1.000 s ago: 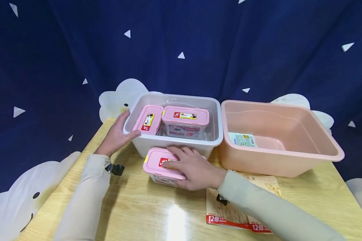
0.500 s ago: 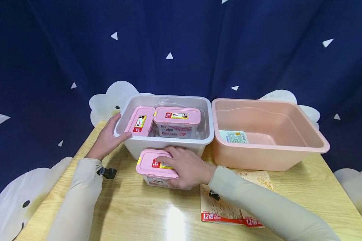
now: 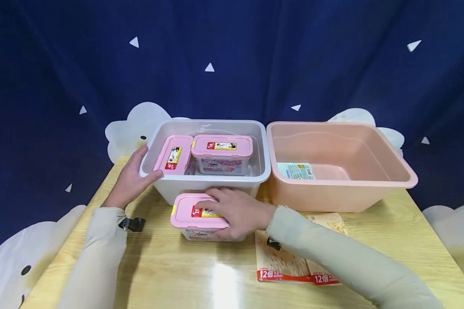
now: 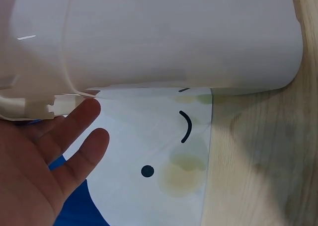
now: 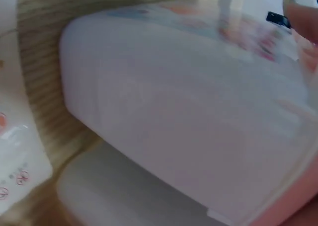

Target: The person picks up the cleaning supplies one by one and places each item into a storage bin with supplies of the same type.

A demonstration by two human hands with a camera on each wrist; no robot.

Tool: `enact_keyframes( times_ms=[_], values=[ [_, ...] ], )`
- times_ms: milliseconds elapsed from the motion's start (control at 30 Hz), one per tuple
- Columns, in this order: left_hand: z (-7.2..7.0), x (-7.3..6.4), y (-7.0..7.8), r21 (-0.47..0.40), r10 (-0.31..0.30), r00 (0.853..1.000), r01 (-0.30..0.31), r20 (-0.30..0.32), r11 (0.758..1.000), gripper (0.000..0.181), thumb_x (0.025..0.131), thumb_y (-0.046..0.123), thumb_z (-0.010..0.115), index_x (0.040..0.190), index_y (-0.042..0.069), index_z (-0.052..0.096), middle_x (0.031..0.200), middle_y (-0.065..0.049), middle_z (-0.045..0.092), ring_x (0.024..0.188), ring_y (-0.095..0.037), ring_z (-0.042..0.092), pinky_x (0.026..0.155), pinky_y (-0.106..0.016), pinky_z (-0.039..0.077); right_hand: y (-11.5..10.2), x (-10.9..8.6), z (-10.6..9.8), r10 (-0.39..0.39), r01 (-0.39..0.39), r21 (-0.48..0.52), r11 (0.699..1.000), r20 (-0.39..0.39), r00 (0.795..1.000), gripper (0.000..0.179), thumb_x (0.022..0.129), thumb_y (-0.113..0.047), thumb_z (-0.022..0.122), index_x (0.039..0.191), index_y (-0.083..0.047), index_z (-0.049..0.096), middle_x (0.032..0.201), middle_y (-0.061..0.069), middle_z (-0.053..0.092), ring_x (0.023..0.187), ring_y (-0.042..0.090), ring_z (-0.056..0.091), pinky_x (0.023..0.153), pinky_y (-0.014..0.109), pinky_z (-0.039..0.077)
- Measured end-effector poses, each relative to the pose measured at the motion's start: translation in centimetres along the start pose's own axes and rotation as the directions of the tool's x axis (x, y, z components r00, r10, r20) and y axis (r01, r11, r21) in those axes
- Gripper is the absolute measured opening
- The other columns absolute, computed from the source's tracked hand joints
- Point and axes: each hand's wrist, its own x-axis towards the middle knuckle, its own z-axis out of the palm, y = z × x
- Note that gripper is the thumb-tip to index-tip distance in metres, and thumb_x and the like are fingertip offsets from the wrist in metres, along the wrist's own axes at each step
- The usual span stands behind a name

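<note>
In the head view, my left hand [image 3: 130, 178] holds the left end of a white plastic bin [image 3: 205, 182], thumb over the front rim. The left wrist view shows my loosely spread fingers [image 4: 82, 156] at the bin's outer side, under its rim. Two pink-lidded OMO laundry tubs stand inside: a left tub [image 3: 174, 155] turned lengthwise and a right tub [image 3: 222, 154] set crosswise. On the table before the bin, my right hand [image 3: 237, 212] grips a third tub [image 3: 189, 212] across its lid and right end. That tub's pale end wall [image 5: 169, 97] fills the right wrist view.
A pink bin [image 3: 340, 191] stands right beside the white one, with a green-and-white label or packet [image 3: 295, 171] inside at its left. Flat tan packets with red edges [image 3: 282, 262] lie on the wooden table [image 3: 170, 274] under the right forearm. A dark blue curtain [image 3: 232, 56] hangs behind.
The head view has shifted, so everything appears further left. Both hands keep their holds, and the tubs and bins show hardly any movement against each other.
</note>
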Motion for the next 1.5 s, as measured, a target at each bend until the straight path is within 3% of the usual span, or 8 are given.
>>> enact_keyframes(
  times_ms=[167,267,467,700,1067,1200,1500],
  values=[
    [0.7,0.2,0.3,-0.016,-0.016,1.0,0.016,0.024,1.0,0.097,0.087,0.044,0.07,0.161,0.022,0.011,0.166,-0.015,0.019,0.143,-0.047,0.033,0.109,-0.075,0.03,0.4,-0.8,0.2,0.023,-0.024,0.019,1.0,0.022,0.999,0.077,0.08,-0.058,0.065,0.149,-0.033,0.041,0.151,0.005,0.042,0.129,0.021,0.048,0.107,0.041,0.045],
    [0.8,0.8,0.5,-0.043,0.005,1.0,-0.003,0.029,0.999,0.096,0.087,0.042,0.071,0.161,0.024,0.012,0.166,-0.013,0.02,0.143,-0.045,0.033,0.11,-0.073,0.03,0.8,-1.1,0.2,0.03,-0.03,0.011,0.999,-0.007,1.0,0.077,0.079,-0.059,0.065,0.149,-0.035,0.041,0.151,0.003,0.042,0.13,0.02,0.049,0.106,0.042,0.046],
    [0.5,2.2,0.9,-0.067,0.04,0.999,-0.037,0.036,0.997,0.095,0.087,0.039,0.072,0.16,0.024,0.013,0.166,-0.011,0.019,0.145,-0.043,0.032,0.113,-0.071,0.028,2.1,-0.9,-0.8,-0.026,0.026,0.048,0.999,0.001,1.0,0.079,0.079,-0.056,0.067,0.151,-0.035,0.039,0.154,0.002,0.039,0.132,0.019,0.047,0.108,0.04,0.046],
    [0.9,3.2,0.9,-0.079,0.073,0.997,-0.07,0.035,0.994,0.094,0.087,0.039,0.072,0.16,0.02,0.014,0.166,-0.012,0.02,0.145,-0.043,0.031,0.114,-0.07,0.027,2.7,-1.0,-0.8,-0.014,0.014,0.042,0.999,0.004,1.0,0.081,0.078,-0.056,0.066,0.151,-0.035,0.038,0.155,0.0,0.037,0.131,0.019,0.047,0.105,0.04,0.047],
    [2.5,1.6,0.6,-0.048,0.042,0.995,-0.038,0.089,0.998,0.095,0.088,0.042,0.07,0.161,0.021,0.013,0.165,-0.013,0.021,0.146,-0.043,0.031,0.114,-0.069,0.029,0.8,-2.5,0.6,0.068,-0.071,0.057,0.996,0.053,0.996,0.09,0.075,-0.056,0.071,0.153,-0.036,0.032,0.149,0.001,0.04,0.124,0.018,0.051,0.097,0.04,0.049],
    [1.6,1.3,1.0,-0.023,0.03,0.997,-0.028,0.074,0.999,0.096,0.088,0.043,0.069,0.161,0.023,0.01,0.166,-0.013,0.019,0.145,-0.045,0.031,0.113,-0.072,0.029,0.9,-2.2,0.3,0.058,-0.059,0.045,0.997,0.023,0.998,0.087,0.075,-0.056,0.069,0.152,-0.039,0.032,0.147,-0.003,0.041,0.121,0.014,0.05,0.097,0.036,0.048],
    [-0.3,0.2,0.2,-0.024,0.003,0.999,-0.002,0.04,1.0,0.096,0.089,0.04,0.069,0.161,0.023,0.009,0.166,-0.015,0.018,0.142,-0.046,0.033,0.109,-0.074,0.031,0.4,-0.3,0.1,0.0,0.001,0.029,1.0,-0.013,1.0,0.082,0.076,-0.054,0.069,0.151,-0.039,0.037,0.145,-0.001,0.044,0.123,0.014,0.05,0.099,0.034,0.048]
  ],
)
